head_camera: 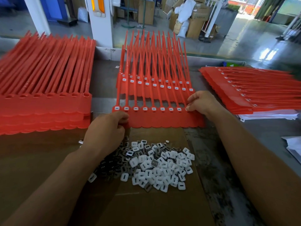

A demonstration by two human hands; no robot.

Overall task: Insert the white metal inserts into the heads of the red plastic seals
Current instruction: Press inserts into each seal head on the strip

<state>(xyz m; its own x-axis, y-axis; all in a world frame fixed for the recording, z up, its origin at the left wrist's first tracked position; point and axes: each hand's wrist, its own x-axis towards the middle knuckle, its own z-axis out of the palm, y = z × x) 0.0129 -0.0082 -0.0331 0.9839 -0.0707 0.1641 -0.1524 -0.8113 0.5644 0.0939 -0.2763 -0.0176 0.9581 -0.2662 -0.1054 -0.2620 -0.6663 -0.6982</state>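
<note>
Both my bare forearms come in from the bottom corners and angle slightly toward each other. My left hand (106, 128) is knuckles-up, its fingers (119, 116) curled and thumb tucked in, pinching the near left corner of the red seal strip (162, 119). My right hand (202, 103) sits farther out, wrist bent inward, fingers curled on the strip's right end.

Cardboard sheet (146, 209); boxes (194, 28) (sacks (186, 9), perhaps) behind
</note>
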